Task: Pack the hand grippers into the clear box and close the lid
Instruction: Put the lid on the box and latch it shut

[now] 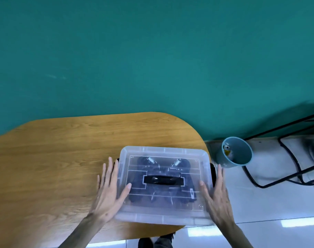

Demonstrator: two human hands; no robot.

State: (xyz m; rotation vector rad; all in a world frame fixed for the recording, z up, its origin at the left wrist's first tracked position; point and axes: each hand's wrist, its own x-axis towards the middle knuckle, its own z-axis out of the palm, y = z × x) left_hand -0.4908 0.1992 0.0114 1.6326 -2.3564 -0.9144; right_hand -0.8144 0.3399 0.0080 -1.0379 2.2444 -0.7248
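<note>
Closing: both hands flank the box [163, 185] on the table [63, 158], its lid [164, 153] already on top.
Contents: dark hand grippers [152, 196] lie inside, their springs showing through the clear plastic.
Left hand [108, 194]: flat and open, fingers spread along the box's left side, thumb on the lid; grasping nothing.
Right hand [218, 197]: open likewise, palm against the right side, thumb on the lid.
Latches: dark side clips appear just beyond the fingertips; whether they are fastened cannot be told.
Step done well: press evenly on both edges, probably, then snap each clip.
Risk: the box overhangs the table's near right edge; a lopsided push might tip it.
Nearby: a blue bin [236, 151] stands on the floor.
</note>
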